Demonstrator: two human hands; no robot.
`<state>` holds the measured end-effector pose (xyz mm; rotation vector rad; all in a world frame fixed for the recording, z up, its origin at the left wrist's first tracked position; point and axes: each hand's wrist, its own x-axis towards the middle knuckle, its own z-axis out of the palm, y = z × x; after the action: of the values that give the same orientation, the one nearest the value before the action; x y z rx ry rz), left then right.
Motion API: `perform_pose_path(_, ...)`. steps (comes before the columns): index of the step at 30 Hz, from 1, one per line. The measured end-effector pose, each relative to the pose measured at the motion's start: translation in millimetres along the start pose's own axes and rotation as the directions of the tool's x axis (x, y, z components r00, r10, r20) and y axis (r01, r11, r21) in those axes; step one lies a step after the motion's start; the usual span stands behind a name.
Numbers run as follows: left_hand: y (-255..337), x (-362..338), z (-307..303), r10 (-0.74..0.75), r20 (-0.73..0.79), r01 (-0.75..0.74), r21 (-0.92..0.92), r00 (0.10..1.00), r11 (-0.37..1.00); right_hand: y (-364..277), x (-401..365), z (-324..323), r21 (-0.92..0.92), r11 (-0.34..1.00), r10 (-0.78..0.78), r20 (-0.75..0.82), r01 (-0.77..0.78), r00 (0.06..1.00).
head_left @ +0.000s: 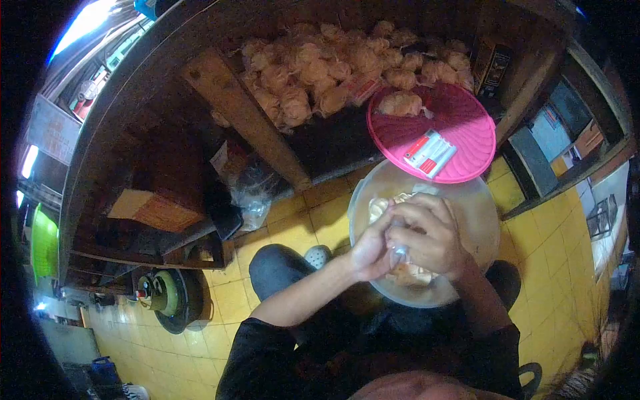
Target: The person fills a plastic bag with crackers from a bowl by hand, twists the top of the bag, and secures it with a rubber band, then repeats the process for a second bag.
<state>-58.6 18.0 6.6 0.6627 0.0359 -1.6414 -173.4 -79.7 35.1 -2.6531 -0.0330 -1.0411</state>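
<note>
My left hand [375, 251] and my right hand [432, 235] are closed together above a whitish translucent tub [483, 233]. A bit of shiny clear plastic, which looks like part of a small plastic bag [400, 251], shows between them; most of it is hidden by my fingers. Pale, chip-like pieces [420, 275] lie in the tub below my hands. Beyond the tub's far rim sits a round pink lid [470, 137]. On that lid are a white-and-red pack [430, 153] of small cylinders and one filled clear bag [400, 105].
Many filled, tied bags [310, 67] are heaped on the dark wooden shelf ahead. A cardboard box [157, 208] and loose clear plastic [253, 193] are at the left. A green gas cylinder [167, 297] stands on the yellow tiled floor [233, 303]. My knees flank the tub.
</note>
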Motion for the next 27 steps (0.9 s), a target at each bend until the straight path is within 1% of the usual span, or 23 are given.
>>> perform_pose_path(1,3.6,1.7,-6.7,-0.002,-0.004,0.002,-0.002,1.0,1.0,-1.7,-3.6,2.6,0.003,1.0,0.003,0.002,-0.003,1.0)
perform_pose_path(3,18.1,3.5,-27.8,-0.038,0.187,0.027,0.064,0.982,0.998,-2.2,-11.3,13.9,-0.026,0.994,-0.11,0.036,0.111,0.993)
perform_pose_path(4,25.7,5.3,-31.9,-0.083,0.34,0.1,-0.033,0.937,0.994,-2.6,-12.8,17.2,-0.04,0.985,-0.165,0.051,0.167,0.985)
perform_pose_path(5,26.4,5.5,-33.7,-0.085,0.336,0.101,-0.03,0.938,0.994,-3.1,-12.5,18.0,-0.038,0.986,-0.162,0.047,0.164,0.986)
perform_pose_path(7,30.6,-6.7,-8.0,0.064,0.109,-0.069,0.04,0.992,0.997,-2.4,-9.3,17.0,0.146,0.989,0.013,-0.112,0.003,0.994)
perform_pose_path(8,32.0,-9.0,1.3,0.118,0.036,-0.12,0.069,0.992,0.99,-1.8,-6.7,13.2,0.146,0.988,0.058,-0.119,-0.04,0.991)
perform_pose_path(9,32.5,-7.9,-1.0,0.121,0.037,-0.124,0.067,0.992,0.99,-0.8,-5.2,13.6,0.146,0.989,0.054,-0.117,-0.037,0.992)
perform_pose_path(10,33.6,-5.6,-4.9,0.192,0.043,-0.196,0.131,0.98,0.972,0.3,-3.3,14.3,0.241,0.961,0.177,-0.165,-0.134,0.97)
perform_pose_path(11,34.0,-5.0,-7.5,0.259,0.049,-0.264,0.194,0.964,0.945,0.3,-2.8,15.8,0.341,0.913,0.303,-0.198,-0.224,0.932)
perform_pose_path(12,38.3,-8.7,-7.9,0.184,0.119,-0.206,0.2,0.976,0.958,2.6,-5.3,20.4,0.45,0.843,0.406,-0.172,-0.295,0.898)
perform_pose_path(13,40.1,-8.9,-9.5,0.186,0.121,-0.208,0.197,0.975,0.958,4.6,-7.2,22.1,0.449,0.844,0.403,-0.17,-0.294,0.899)
perform_pose_path(15,41.5,-7.2,-14.1,0.082,0.185,-0.088,0.024,0.979,0.996,8.9,-12.0,23.7,0.733,0.556,0.481,0.1,-0.391,0.871)
perform_pose_path(16,39.2,-5.9,-15.0,0.084,0.185,-0.09,0.021,0.979,0.996,9.6,-16.2,24.5,0.828,0.349,0.477,0.246,-0.438,0.844)
perform_pose_path(18,33.1,-2.4,-13.1,0.081,0.127,-0.083,0.015,0.989,0.996,4.0,-10.9,20.6,0.826,0.351,0.454,0.262,-0.441,0.852)
perform_pose_path(19,31.8,-3.4,-10.7,0.082,0.127,-0.084,0.012,0.988,0.996,1.6,-8.4,18.7,0.825,0.351,0.432,0.277,-0.443,0.858)
perform_pose_path(20,30.4,-5.5,-7.0,0.092,0.085,-0.096,0.04,0.992,0.995,3.1,-10.1,20.8,0.825,0.35,0.432,0.278,-0.444,0.858)
perform_pose_path(21,29.6,-7.2,-4.5,0.103,0.041,-0.105,0.069,0.994,0.992,5.9,-13.3,24.5,0.835,0.318,0.433,0.294,-0.449,0.852)
perform_pose_path(22,30.9,-6.2,-8.0,0.102,0.04,-0.105,0.07,0.994,0.992,8.1,-15.1,26.3,0.844,0.286,0.432,0.308,-0.453,0.848)
perform_pose_path(23,34.0,-4.0,-14.4,0.083,0.161,-0.087,0.017,0.983,0.996,10.2,-14.6,26.0,0.846,0.285,0.433,0.307,-0.452,0.848)
perform_pose_path(24,36.2,-4.0,-15.7,0.068,0.279,-0.06,-0.034,0.958,0.998,12.8,-13.6,25.9,0.867,0.177,0.532,0.314,-0.466,0.787)
perform_pose_path(25,36.2,-4.3,-14.9,0.065,0.277,-0.058,-0.033,0.959,0.998,15.2,-12.2,25.7,0.882,0.069,0.62,0.328,-0.466,0.712)
perform_pose_path(26,35.8,-4.9,-12.2,0.121,0.261,-0.112,-0.049,0.958,0.992,16.8,-10.5,27.5,0.913,0.026,0.656,0.291,-0.407,0.696)
perform_pose_path(27,35.5,-5.7,-7.4,0.177,0.247,-0.166,-0.065,0.953,0.984,19.5,-10.5,26.5,0.914,0.028,0.659,0.288,-0.406,0.695)
